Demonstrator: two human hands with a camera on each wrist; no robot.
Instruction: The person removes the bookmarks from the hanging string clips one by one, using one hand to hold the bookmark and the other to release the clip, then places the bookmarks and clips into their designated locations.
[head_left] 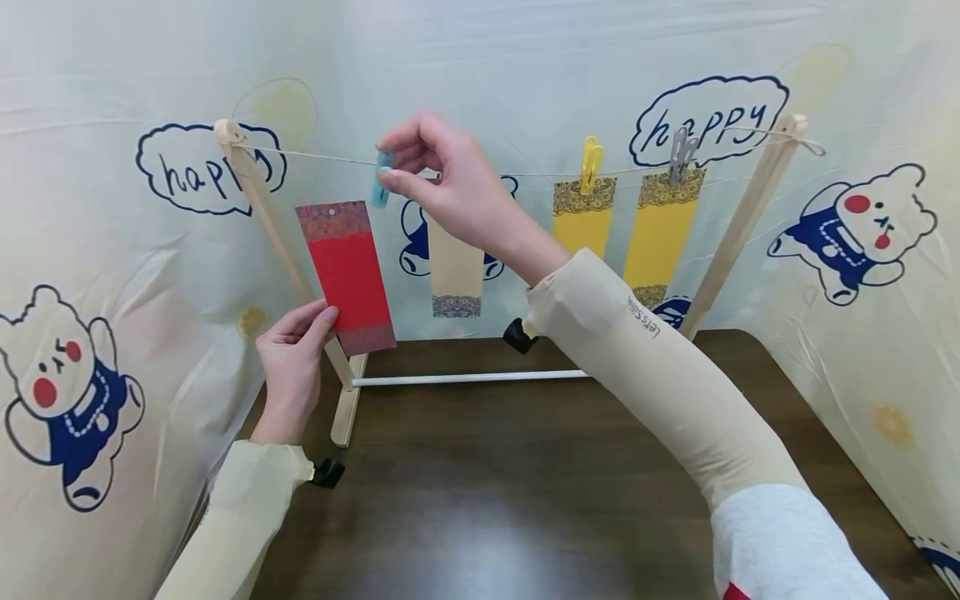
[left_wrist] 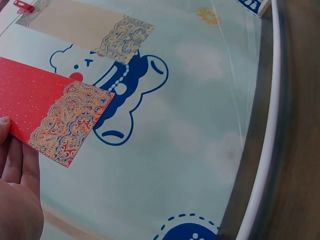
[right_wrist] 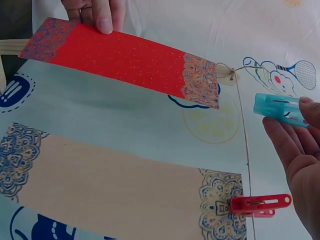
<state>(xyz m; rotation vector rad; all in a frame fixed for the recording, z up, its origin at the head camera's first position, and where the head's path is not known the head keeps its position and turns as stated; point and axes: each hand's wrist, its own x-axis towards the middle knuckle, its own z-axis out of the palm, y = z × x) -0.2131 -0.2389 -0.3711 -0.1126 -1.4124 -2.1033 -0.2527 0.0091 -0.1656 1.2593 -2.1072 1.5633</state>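
My left hand [head_left: 292, 371] pinches a red bookmark-like card [head_left: 348, 279] with patterned ends by its lower left edge. The card is held slightly tilted, its top below the string [head_left: 322, 157]. Between thumb and fingers, my right hand [head_left: 459, 177] holds a light-blue clothespin [head_left: 382, 179] close to the string, up and right of the red card. In the right wrist view that clothespin [right_wrist: 276, 107] sits apart from the card's patterned end. Beside it a beige card [head_left: 456, 267] hangs from a red clothespin [right_wrist: 260, 201], which my right hand hides in the head view.
Farther right, a yellow clothespin [head_left: 591, 165] and a grey clothespin [head_left: 681, 157] hold two yellow cards [head_left: 662, 237] on the string. Wooden posts [head_left: 273, 229] carry the string, with a white rod [head_left: 465, 378] low between them. The stand is on a dark wooden table [head_left: 465, 467] before a printed cloth.
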